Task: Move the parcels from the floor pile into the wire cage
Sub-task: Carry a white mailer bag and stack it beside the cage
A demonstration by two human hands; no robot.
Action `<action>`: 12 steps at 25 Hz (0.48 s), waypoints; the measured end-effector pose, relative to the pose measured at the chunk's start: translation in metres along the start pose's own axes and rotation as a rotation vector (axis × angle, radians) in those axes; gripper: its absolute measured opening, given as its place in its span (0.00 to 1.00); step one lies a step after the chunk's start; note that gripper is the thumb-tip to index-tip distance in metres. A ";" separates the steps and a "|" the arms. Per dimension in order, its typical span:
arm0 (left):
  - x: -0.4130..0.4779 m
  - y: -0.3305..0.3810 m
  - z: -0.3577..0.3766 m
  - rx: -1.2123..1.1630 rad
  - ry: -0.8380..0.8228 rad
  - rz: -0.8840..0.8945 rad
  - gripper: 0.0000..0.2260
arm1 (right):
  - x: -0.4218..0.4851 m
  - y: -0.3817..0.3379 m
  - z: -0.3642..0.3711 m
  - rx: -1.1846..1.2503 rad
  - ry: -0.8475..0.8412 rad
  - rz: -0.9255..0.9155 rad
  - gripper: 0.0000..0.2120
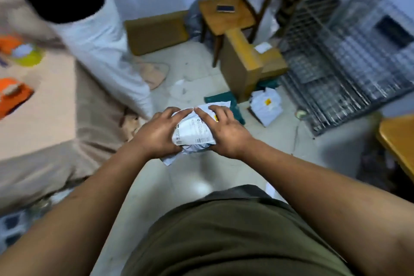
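Closest in, the left hand (156,132) and right hand (226,132) both have a grip on a crumpled white poly mailer (195,130), fingers curled over its top, held up off the floor (224,170). Just past it is the pile: a flat green parcel (219,98), a white mailer with a yellow sticker (266,105) and an upright cardboard box (239,69). The wire cage (349,69) sits right of that. Farther back there's a wooden chair (226,15) with a phone (225,8) on the seat.

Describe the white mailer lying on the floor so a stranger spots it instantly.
Start at the wire cage on the right. Just left of it, before the upright cardboard box, a white poly mailer lies on the floor. It bears a yellow sticker; its neighbours are brown cardboard and a green packet.
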State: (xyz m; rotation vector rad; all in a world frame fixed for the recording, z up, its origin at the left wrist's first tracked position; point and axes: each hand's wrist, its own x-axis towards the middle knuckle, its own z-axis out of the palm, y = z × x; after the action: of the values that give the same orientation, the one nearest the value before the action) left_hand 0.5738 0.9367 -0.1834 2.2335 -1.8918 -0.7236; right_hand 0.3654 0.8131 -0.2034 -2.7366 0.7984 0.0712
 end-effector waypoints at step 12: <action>0.242 0.160 -0.011 0.280 -0.078 0.503 0.49 | -0.054 0.201 -0.065 -0.082 0.085 0.496 0.50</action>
State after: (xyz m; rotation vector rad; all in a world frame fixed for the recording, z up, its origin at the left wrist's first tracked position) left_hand 0.4598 0.6697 -0.1774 1.7430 -2.5826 -0.4916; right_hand 0.2099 0.6606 -0.1873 -2.5611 1.5103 0.0918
